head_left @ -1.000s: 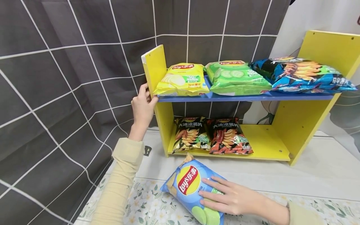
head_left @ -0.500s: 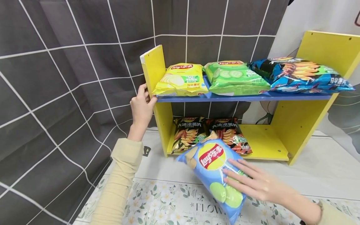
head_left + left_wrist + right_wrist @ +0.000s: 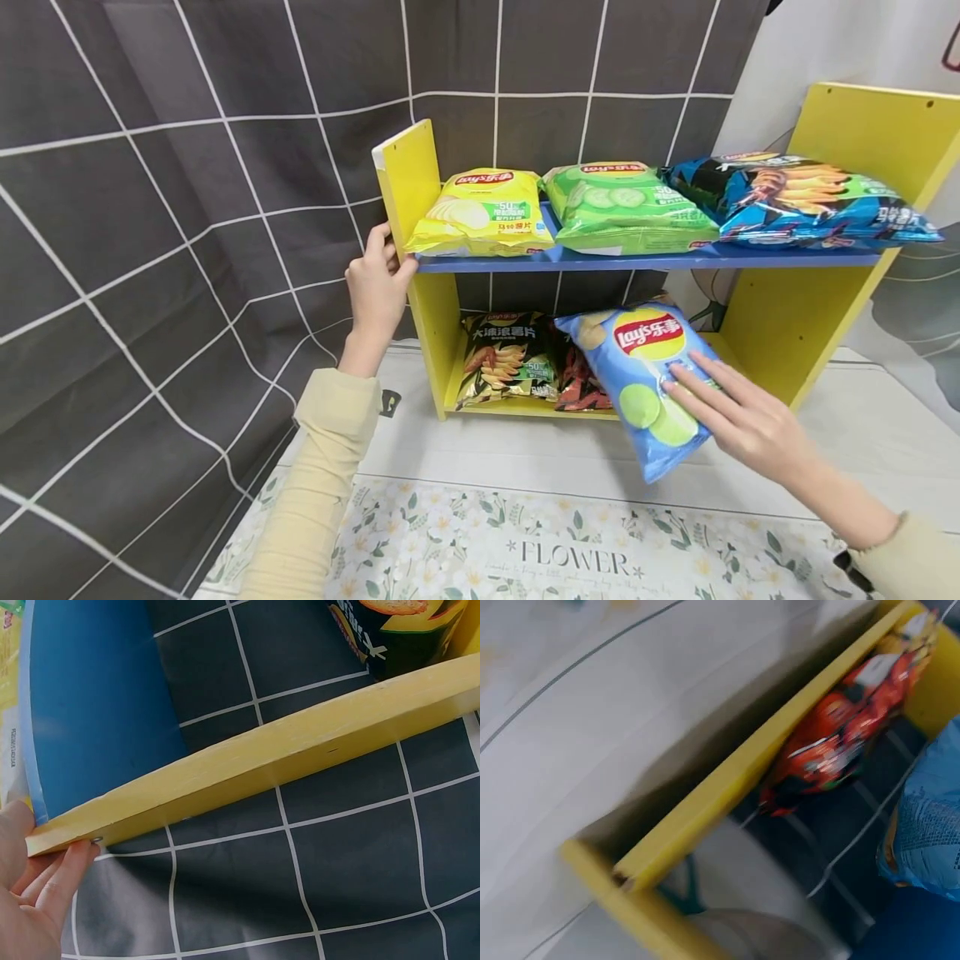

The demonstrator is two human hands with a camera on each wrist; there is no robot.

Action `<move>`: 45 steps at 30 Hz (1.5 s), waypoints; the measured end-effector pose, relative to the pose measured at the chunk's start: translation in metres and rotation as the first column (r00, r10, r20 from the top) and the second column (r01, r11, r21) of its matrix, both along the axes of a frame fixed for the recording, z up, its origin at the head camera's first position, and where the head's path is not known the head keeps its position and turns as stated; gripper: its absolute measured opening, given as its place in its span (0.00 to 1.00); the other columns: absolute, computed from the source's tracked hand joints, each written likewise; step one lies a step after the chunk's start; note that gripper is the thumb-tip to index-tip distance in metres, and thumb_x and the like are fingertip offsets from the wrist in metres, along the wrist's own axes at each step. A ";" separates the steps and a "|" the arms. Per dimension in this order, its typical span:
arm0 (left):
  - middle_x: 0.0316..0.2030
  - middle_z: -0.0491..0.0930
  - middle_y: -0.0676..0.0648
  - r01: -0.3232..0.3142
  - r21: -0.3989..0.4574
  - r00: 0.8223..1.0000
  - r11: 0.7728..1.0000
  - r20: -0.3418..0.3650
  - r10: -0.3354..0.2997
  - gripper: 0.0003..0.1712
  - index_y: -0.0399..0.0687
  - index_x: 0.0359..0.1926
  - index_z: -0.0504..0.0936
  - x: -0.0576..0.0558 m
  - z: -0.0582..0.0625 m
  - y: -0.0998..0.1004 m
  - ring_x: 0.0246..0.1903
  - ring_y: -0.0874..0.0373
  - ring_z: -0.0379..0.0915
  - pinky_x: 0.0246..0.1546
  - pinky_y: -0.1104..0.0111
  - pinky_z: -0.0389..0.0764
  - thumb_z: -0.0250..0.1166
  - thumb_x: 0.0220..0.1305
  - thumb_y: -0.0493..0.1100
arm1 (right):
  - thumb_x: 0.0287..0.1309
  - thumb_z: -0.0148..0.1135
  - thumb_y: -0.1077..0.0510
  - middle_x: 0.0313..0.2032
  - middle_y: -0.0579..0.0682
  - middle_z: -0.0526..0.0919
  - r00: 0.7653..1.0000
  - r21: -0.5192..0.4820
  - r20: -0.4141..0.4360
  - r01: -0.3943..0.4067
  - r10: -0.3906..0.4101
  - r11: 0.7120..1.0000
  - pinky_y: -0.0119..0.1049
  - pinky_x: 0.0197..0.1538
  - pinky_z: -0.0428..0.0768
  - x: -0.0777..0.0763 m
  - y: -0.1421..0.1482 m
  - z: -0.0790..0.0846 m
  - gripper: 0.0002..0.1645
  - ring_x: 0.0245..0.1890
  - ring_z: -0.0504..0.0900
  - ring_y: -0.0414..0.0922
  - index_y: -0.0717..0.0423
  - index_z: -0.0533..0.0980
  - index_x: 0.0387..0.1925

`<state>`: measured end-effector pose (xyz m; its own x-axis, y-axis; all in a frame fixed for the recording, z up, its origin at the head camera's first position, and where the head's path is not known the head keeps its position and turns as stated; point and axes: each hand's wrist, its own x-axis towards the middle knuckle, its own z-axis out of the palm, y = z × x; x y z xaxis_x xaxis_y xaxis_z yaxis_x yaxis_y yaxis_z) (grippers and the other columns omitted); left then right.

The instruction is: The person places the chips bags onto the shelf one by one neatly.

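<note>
My left hand (image 3: pixel 378 283) grips the yellow side panel (image 3: pixel 408 179) of a shelf, thumb at the front edge and fingers behind it; the left wrist view shows that hand (image 3: pixel 37 889) at the panel's edge too. A blue bag of chips (image 3: pixel 626 367) with lime pictures hangs tilted in front of the lower compartment. My right hand (image 3: pixel 750 421) holds it by the right side, fingers over its front and thumb hidden. Part of the same bag (image 3: pixel 930 817) shows in the right wrist view, where the hand is out of sight.
On the blue upper board (image 3: pixel 645 260) lie a yellow bag (image 3: pixel 483 212), a green bag (image 3: pixel 626 208) and a blue-black bag (image 3: pixel 802 200). Below stand a black bag (image 3: pixel 506 358) and a red-black bag (image 3: pixel 581 383), partly covered. A flower-print mat (image 3: pixel 465 542) lies in front.
The right hand has lifted the blue bag of chips off the mat and carried it right and up to the lower compartment. My left hand stays on the side panel.
</note>
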<state>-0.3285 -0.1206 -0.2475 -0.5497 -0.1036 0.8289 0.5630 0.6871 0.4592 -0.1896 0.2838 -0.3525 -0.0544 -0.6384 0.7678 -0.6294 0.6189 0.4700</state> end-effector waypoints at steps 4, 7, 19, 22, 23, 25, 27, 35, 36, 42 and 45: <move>0.26 0.85 0.43 0.005 0.002 1.000 1.000 0.010 -0.005 0.23 0.39 0.54 0.76 0.000 0.000 0.000 0.23 0.52 0.76 0.28 0.64 0.70 0.61 0.54 0.34 | 0.73 0.35 0.60 0.50 0.63 0.82 0.996 -0.026 0.046 0.082 -0.080 0.996 0.32 0.72 0.54 -0.013 0.024 -0.010 0.24 0.52 0.77 0.64 0.61 0.77 0.54; 0.26 0.85 0.43 0.005 0.005 1.000 1.000 0.014 -0.005 0.23 0.39 0.54 0.76 0.001 0.000 0.000 0.23 0.52 0.76 0.28 0.64 0.70 0.60 0.55 0.35 | 0.73 0.32 0.57 0.54 0.63 0.80 0.983 -0.055 0.095 0.166 -0.160 0.985 0.28 0.72 0.50 -0.022 0.040 -0.018 0.27 0.56 0.76 0.63 0.61 0.76 0.56; 0.26 0.85 0.43 0.008 0.007 1.000 1.000 0.024 -0.008 0.23 0.39 0.54 0.76 0.001 -0.001 0.002 0.26 0.52 0.79 0.29 0.64 0.73 0.61 0.55 0.35 | 0.61 0.50 0.71 0.64 0.63 0.71 0.919 -0.057 0.253 0.325 -0.302 0.944 0.30 0.74 0.47 -0.044 0.083 -0.041 0.27 0.60 0.71 0.63 0.59 0.71 0.63; 0.26 0.85 0.43 0.003 0.006 1.000 1.000 0.022 -0.003 0.22 0.39 0.54 0.76 0.001 -0.002 0.002 0.24 0.52 0.77 0.28 0.64 0.71 0.61 0.55 0.35 | 0.34 0.61 0.81 0.64 0.63 0.70 0.911 -0.036 0.281 0.325 -0.303 0.945 0.32 0.74 0.46 -0.046 0.090 -0.046 0.47 0.64 0.68 0.61 0.59 0.70 0.63; 0.26 0.85 0.43 0.002 0.006 1.000 1.000 0.018 -0.002 0.22 0.39 0.54 0.76 0.001 -0.002 0.002 0.24 0.52 0.78 0.28 0.64 0.72 0.61 0.55 0.35 | 0.40 0.60 0.79 0.64 0.63 0.70 0.910 -0.031 0.281 0.327 -0.305 0.945 0.33 0.74 0.46 -0.047 0.091 -0.048 0.43 0.65 0.67 0.61 0.59 0.70 0.63; 0.27 0.86 0.43 0.005 0.004 1.000 1.000 0.013 -0.006 0.22 0.39 0.54 0.76 0.001 -0.003 0.002 0.25 0.52 0.79 0.28 0.63 0.73 0.61 0.55 0.35 | 0.59 0.51 0.72 0.63 0.63 0.71 0.909 -0.021 0.274 0.333 -0.315 0.943 0.33 0.74 0.46 -0.049 0.094 -0.051 0.29 0.66 0.66 0.59 0.58 0.70 0.63; 0.29 0.86 0.43 0.010 0.003 1.000 1.000 0.010 -0.010 0.22 0.39 0.54 0.76 0.001 -0.002 0.003 0.26 0.52 0.80 0.29 0.62 0.74 0.61 0.55 0.35 | 0.73 0.36 0.61 0.62 0.63 0.73 0.911 -0.013 0.257 0.336 -0.321 0.942 0.33 0.74 0.46 -0.049 0.096 -0.055 0.23 0.66 0.67 0.58 0.58 0.71 0.62; 0.32 0.87 0.43 0.013 0.005 1.000 1.000 0.012 -0.013 0.23 0.39 0.54 0.76 0.000 -0.002 0.002 0.28 0.52 0.82 0.30 0.62 0.75 0.61 0.55 0.35 | 0.75 0.22 0.54 0.56 0.64 0.78 0.904 0.031 0.255 0.346 -0.342 0.938 0.30 0.74 0.43 -0.050 0.097 -0.066 0.32 0.70 0.64 0.49 0.59 0.72 0.61; 0.31 0.87 0.43 0.011 0.005 1.000 1.000 0.010 -0.011 0.23 0.39 0.54 0.76 0.000 -0.002 0.001 0.28 0.52 0.82 0.30 0.62 0.75 0.61 0.55 0.35 | 0.75 0.22 0.54 0.55 0.64 0.78 0.904 0.035 0.259 0.344 -0.341 0.938 0.29 0.74 0.43 -0.050 0.096 -0.067 0.32 0.69 0.65 0.50 0.59 0.71 0.61; 0.32 0.87 0.43 0.002 0.004 1.000 1.000 0.003 -0.002 0.23 0.39 0.53 0.76 0.001 0.000 -0.001 0.27 0.51 0.82 0.30 0.63 0.74 0.62 0.54 0.35 | 0.76 0.21 0.50 0.55 0.62 0.79 0.895 0.067 0.289 0.335 -0.340 0.940 0.27 0.73 0.41 -0.055 0.088 -0.069 0.34 0.63 0.72 0.52 0.57 0.71 0.62; 0.33 0.87 0.43 0.002 0.002 1.000 1.000 0.008 -0.002 0.23 0.38 0.54 0.76 0.002 0.000 -0.001 0.28 0.51 0.82 0.30 0.62 0.75 0.62 0.54 0.35 | 0.75 0.20 0.50 0.57 0.61 0.78 0.885 0.096 0.301 0.343 -0.355 0.935 0.28 0.73 0.40 -0.055 0.085 -0.070 0.34 0.60 0.74 0.54 0.56 0.71 0.63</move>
